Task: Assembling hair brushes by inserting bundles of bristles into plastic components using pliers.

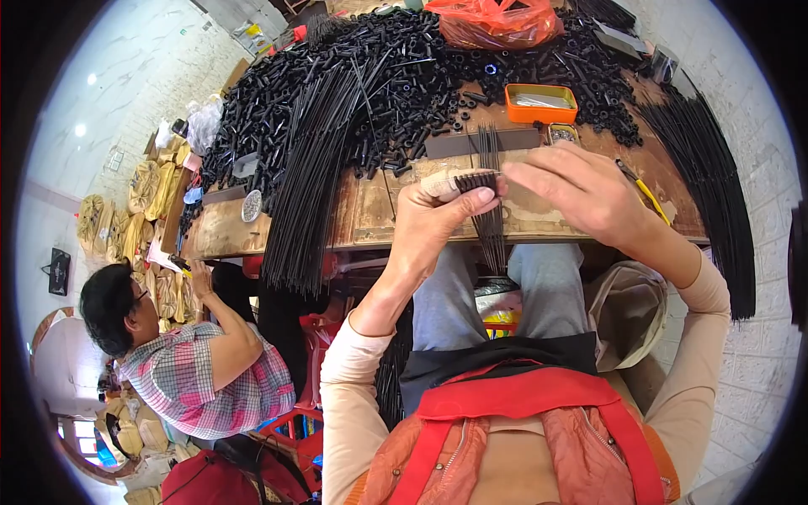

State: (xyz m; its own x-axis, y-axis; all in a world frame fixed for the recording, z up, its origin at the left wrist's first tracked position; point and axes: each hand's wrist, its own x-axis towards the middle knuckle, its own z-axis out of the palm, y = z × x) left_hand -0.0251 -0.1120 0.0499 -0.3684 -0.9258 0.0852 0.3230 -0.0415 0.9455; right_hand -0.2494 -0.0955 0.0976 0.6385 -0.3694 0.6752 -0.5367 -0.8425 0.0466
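Note:
My left hand point(438, 215), one finger wrapped in tan tape, grips a fan of thin black rods point(488, 223) between thumb and fingers. A row of short black pieces point(477, 179) shows along the top of its grip. The rods reach up over the table edge and hang down between my knees. Close to the right side of that row, my right hand point(585, 194) has bent fingers with their tips together. Whatever those tips pinch is too small to make out.
The wooden table point(370, 210) bears a heap of short black tubular parts point(269, 118). Long black rods lie in a left bundle point(307, 177) and a right bundle point(715, 185). Nearby are an orange box point(541, 103), yellow-handled pliers point(648, 195) and a red bag point(501, 25). A person point(194, 362) works at left.

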